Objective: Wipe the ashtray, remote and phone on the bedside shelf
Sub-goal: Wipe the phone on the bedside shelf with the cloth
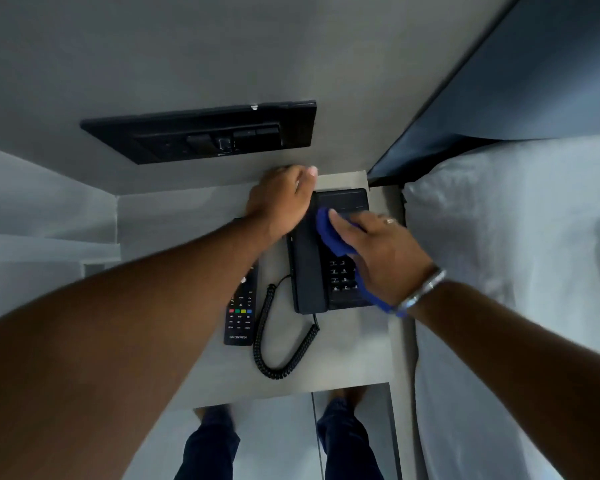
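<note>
A black desk phone (309, 278) lies on the grey bedside shelf (347, 351), its handset on the cradle at the left. My right hand (381, 254) presses a blue cloth (329, 233) onto the phone's face just above the keypad. My left hand (281, 199) rests palm down at the far left corner of the phone, beside the top of the handset; what lies under it is hidden. A black remote (240, 317) lies left of the phone, its far end under my left forearm. No ashtray is in sight.
The phone's coiled cord (274, 341) loops over the shelf's near half. A black switch panel (205, 133) is on the wall behind. A white-sheeted bed (499, 254) borders the shelf on the right, under a dark headboard (499, 81).
</note>
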Demonstrator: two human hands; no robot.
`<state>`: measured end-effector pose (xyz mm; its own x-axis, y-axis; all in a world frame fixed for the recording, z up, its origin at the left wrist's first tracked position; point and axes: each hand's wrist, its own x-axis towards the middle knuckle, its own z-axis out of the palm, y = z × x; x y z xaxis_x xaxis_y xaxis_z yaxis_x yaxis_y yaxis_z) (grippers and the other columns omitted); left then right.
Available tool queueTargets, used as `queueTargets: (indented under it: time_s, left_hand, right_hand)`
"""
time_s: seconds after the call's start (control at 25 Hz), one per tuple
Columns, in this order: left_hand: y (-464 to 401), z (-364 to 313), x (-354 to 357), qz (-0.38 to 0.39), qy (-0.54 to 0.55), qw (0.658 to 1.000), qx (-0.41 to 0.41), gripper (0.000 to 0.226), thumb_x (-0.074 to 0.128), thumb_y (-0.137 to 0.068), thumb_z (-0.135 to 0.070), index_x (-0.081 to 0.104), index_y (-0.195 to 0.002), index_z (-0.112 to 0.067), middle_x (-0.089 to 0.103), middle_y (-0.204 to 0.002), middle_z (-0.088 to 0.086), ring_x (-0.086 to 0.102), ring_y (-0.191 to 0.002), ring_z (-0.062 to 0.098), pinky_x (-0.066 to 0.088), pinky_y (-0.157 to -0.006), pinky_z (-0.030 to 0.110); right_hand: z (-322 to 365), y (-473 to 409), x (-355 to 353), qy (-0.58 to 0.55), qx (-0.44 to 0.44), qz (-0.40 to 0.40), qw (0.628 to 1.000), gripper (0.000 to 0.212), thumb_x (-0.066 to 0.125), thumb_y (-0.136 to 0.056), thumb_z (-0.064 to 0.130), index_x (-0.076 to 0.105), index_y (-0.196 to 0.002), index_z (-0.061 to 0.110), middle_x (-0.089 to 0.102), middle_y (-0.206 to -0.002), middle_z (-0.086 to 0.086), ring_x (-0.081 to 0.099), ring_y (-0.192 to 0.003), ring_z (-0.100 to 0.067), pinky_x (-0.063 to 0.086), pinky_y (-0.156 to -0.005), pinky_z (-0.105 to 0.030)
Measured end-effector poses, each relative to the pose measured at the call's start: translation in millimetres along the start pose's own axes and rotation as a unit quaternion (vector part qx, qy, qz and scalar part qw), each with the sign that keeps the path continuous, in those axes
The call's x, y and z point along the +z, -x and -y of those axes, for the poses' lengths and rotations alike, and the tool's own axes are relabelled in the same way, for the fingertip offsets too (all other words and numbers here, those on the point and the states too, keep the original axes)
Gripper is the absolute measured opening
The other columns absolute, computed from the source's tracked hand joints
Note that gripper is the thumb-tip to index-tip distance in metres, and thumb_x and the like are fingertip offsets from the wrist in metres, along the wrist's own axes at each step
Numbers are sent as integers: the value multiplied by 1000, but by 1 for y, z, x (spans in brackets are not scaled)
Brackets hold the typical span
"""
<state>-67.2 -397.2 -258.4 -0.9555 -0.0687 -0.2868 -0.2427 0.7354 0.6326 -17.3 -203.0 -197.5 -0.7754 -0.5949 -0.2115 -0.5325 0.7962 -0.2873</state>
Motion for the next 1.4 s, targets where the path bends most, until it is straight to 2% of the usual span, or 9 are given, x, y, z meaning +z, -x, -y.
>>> queueTargets:
  time_s: [0.12, 0.36, 0.52, 0.72, 0.8, 0.96, 1.04, 1.16, 1.4]
  left_hand:
    - [-8, 24, -15, 105, 13, 994, 3, 41, 53, -96, -48, 64, -126, -24, 68, -125, 1, 62, -114, 18, 48, -101, 39]
    - [-6, 33, -13, 121, 48, 991, 13, 63, 43, -81, -73, 66, -125, -33, 68, -128, -7, 60, -119, 12, 47, -103, 38]
    - [-13, 30, -18, 169, 37, 985, 3, 61, 46, -82, -73, 64, -127, -36, 62, -137, -8, 53, -129, 15, 40, -110, 40]
    - [-16, 24, -25, 203, -24, 979, -17, 57, 43, -89, -70, 56, -135, -39, 53, -146, -5, 45, -136, 22, 35, -113, 45]
    - [-2, 16, -28, 149, -96, 984, -2, 61, 35, -94, -67, 49, -142, -32, 51, -147, 6, 44, -134, 29, 36, -109, 45]
    - [86, 10, -10, -93, -92, 991, -41, 57, 43, -98, -48, 44, -140, -9, 54, -139, 15, 49, -124, 34, 42, -97, 45]
    - [137, 6, 16, -47, -86, 990, -100, 67, 38, -97, -54, 33, -146, -8, 38, -153, 16, 39, -135, 35, 35, -106, 48]
    - [164, 8, 55, 69, -145, 981, -110, 81, 18, -98, -60, -3, -155, -6, 3, -165, 18, 2, -151, 33, 2, -120, 47]
    - [163, 18, 68, 68, -190, 975, -98, 80, -1, -91, -63, -22, -148, -11, -9, -163, 22, -9, -151, 36, -14, -115, 47]
  right_hand:
    - [3, -42, -1, 64, -73, 28, 995, 72, 68, -71, 3, 45, -138, 12, 58, -112, -19, 55, -85, -38, 51, -72, -47]
    - [35, 24, 50, 141, -211, 62, 965, 68, 71, -60, 12, 56, -126, 14, 63, -107, -18, 60, -78, -34, 53, -62, -44]
    - [48, 43, 67, 157, -220, 85, 959, 59, 61, -65, 18, 59, -124, 15, 63, -109, -15, 58, -78, -31, 50, -62, -40]
    - [47, 81, 65, 139, -190, 220, 947, 64, 62, -76, 13, 45, -137, 14, 59, -118, -20, 61, -94, -37, 53, -75, -47]
    - [39, 85, 49, 123, -156, 176, 964, 74, 75, -66, 12, 48, -135, 15, 63, -110, -21, 64, -85, -35, 57, -70, -47]
    - [12, 59, -1, 119, -20, 61, 991, 87, 84, -58, 16, 41, -134, 14, 60, -105, -22, 62, -77, -33, 57, -62, -44]
    - [9, 33, -13, 143, -3, 47, 989, 85, 80, -62, 13, 39, -136, 15, 57, -111, -22, 60, -83, -36, 56, -71, -49]
    - [21, -5, -5, 193, -72, 110, 972, 82, 72, -72, 15, 32, -143, 20, 49, -126, -17, 54, -103, -36, 47, -87, -51]
    - [14, -60, -1, 240, -64, 112, 962, 72, 58, -81, 15, 28, -146, 22, 44, -132, -18, 48, -111, -40, 44, -89, -50]
